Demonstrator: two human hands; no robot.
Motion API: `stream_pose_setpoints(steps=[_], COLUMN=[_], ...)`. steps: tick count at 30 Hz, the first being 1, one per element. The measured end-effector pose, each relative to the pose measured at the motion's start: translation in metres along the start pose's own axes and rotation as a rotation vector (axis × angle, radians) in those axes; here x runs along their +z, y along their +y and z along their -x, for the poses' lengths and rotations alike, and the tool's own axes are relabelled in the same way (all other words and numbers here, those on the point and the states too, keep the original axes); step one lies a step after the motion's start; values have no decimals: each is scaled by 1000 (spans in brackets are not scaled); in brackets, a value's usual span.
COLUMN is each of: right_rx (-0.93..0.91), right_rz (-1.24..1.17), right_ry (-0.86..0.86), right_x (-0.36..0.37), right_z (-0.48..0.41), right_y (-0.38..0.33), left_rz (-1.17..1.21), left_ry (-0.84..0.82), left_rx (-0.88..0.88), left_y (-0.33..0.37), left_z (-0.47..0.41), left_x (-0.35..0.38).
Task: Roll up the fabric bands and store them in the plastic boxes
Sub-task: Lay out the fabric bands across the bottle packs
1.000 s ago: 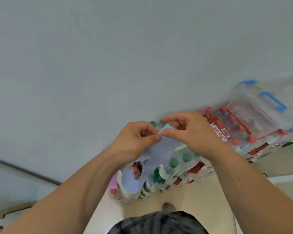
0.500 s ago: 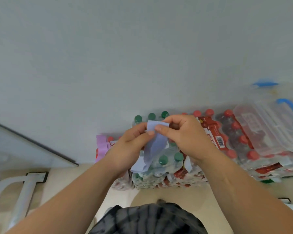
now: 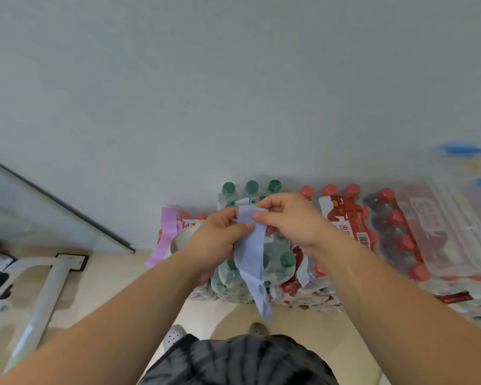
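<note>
Both the left hand (image 3: pixel 220 241) and right hand (image 3: pixel 290 222) pinch the top end of a pale blue fabric band (image 3: pixel 252 255) in mid-air; its tail dangles (unrolled), so a slack pinch risks a crooked roll.

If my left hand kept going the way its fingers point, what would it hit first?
Likely the right hand, whose fingertips pinch the same blue fabric band directly opposite the left hand; depth between them is hard to judge.
</note>
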State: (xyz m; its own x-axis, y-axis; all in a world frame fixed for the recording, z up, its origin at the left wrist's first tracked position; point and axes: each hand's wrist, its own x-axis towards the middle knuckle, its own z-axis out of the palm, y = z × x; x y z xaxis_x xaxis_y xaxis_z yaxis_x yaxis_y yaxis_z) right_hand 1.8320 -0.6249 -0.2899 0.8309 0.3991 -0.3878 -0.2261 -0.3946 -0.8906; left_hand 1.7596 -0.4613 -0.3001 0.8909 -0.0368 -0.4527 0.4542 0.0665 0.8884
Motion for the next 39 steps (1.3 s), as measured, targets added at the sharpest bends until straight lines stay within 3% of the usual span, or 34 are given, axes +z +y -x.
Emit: stream_pose_setpoints(steps=[4, 9, 13, 17, 21, 26, 29, 32, 36, 39], right_rx=[48, 69, 92, 126, 46, -106, -194, -233, 91, 284], right_rz=[159, 128, 19, 35, 113, 216, 296, 360, 113, 123], right_ry=[33, 120, 202, 180, 232, 375, 352, 340, 95, 1], right_x=[8, 5, 4, 14, 22, 44, 74, 111, 170, 205], right_z=[-37, -83, -109, -117, -108, -81, -71, -69, -85, -108], right_y=[25, 21, 14, 28, 38, 34, 24, 5, -8, 12], left_rz=[-248, -646, -1057, -1454, -1457, -1196, -1058, -1065, -1092, -1116], left_ry=[155, 315, 263, 134, 92, 173, 292, 284, 167, 78], left_rx=[-89, 22, 248, 288, 353, 389, 214, -36, -244, -253], left_y=[-33, -36, -43, -54, -60, -64, -70, -84, -95, -105], left_z=[-25, -49, -55, -61, -61, -57, -59, -66, -84, -104], left_x=[-5, -4, -5, -13, -25, -54, -93, -145, -200, -223])
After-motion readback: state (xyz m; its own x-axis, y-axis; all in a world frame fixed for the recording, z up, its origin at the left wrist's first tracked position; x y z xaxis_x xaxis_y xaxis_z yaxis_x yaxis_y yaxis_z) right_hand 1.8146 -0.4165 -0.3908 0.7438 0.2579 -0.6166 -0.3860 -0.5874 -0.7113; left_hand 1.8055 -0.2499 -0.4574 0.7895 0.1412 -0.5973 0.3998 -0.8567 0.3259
